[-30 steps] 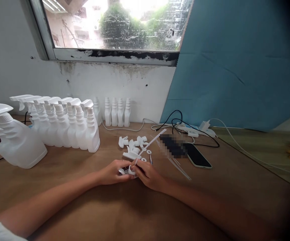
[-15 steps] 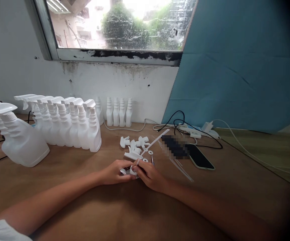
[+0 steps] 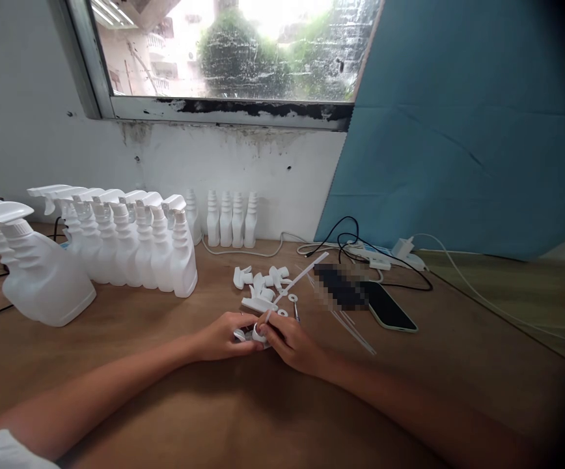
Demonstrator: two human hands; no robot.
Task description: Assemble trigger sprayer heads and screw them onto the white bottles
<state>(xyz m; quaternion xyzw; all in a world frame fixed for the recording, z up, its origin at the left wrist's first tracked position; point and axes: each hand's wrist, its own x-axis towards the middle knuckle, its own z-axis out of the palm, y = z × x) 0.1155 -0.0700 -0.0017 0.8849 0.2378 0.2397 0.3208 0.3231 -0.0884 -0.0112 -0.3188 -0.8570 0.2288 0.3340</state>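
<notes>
Left hand [image 3: 228,335] is closed around a white spray head [image 3: 258,333], low over the table [image 3: 189,404]; right hand [image 3: 292,342] pinches a pale tube [image 3: 304,275] near its lower end, at the spray head's ring-shaped collar. Fingers hide whether the tube sits inside.

If the tube were pushed at a slant, it could kink or miss the hole. A loose pinch might let it slip, and its long free end, slanting up to the right from the spray head, could knock small parts there.

Well left of the spray head stand bottles [image 3: 136,254], cloudy white plastic with ribbed necks and smooth, beak-like trigger tops. Straight beyond the spray head, smaller bottles [image 3: 226,218] without triggers line the wall. Just beyond it lies a heap of loose heads [image 3: 258,303], glossy, angular, hard-looking. Right of the spray head and slightly beyond are flat white washers [image 3: 289,298]; farther right, straight, slender spare tubes [image 3: 358,335], then a phone [image 3: 392,306], a dark, glassy slab with a pale edge.
</notes>
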